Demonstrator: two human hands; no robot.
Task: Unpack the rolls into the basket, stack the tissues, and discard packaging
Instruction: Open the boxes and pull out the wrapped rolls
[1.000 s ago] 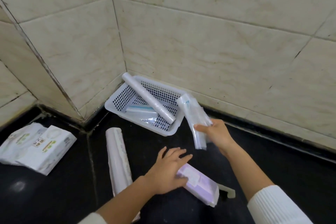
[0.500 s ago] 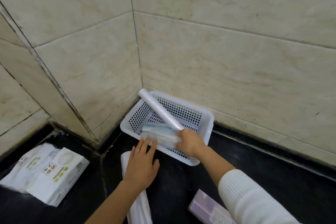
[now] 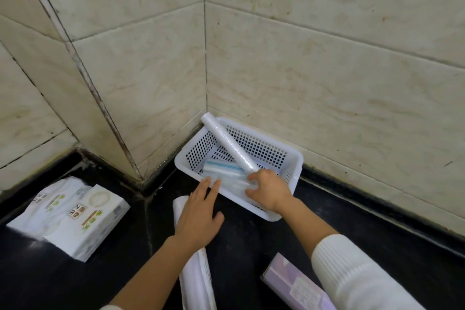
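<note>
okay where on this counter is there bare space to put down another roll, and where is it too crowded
Bare black counter lies between the tissue packs and the wrapped roll, and again right of the basket along the wall. It is crowded in the basket, where the right hand is among rolls, and in front of it, where the left hand hovers.

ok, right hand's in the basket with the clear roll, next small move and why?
Probably let go and withdraw the right hand: the clear roll already lies inside the basket. The left hand rests on the wrapped roll, likely next.
</note>
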